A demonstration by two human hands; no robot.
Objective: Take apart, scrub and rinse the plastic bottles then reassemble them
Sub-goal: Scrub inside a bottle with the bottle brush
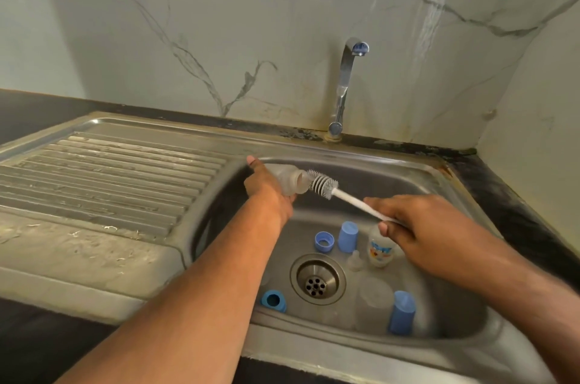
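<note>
Scrubbing is only starting, I judge: my left hand (266, 187) grips a clear bottle (290, 179) over the sink (408, 170), up and left of the drain (317, 278). My right hand (417, 226) clasps the brush (323, 184), its bristles just outside the bottle's mouth. Taking apart looks done: blue rings (324, 241) and caps (347, 236) lie loose around the drain, a second bottle (378, 250) right of it. Rinsing and reassembly remain; the tap (346, 82) is dry.

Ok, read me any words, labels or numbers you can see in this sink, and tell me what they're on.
Printed bottle lying in the sink: a blue and orange label, too blurred to read.
Nothing else carries any text.
</note>
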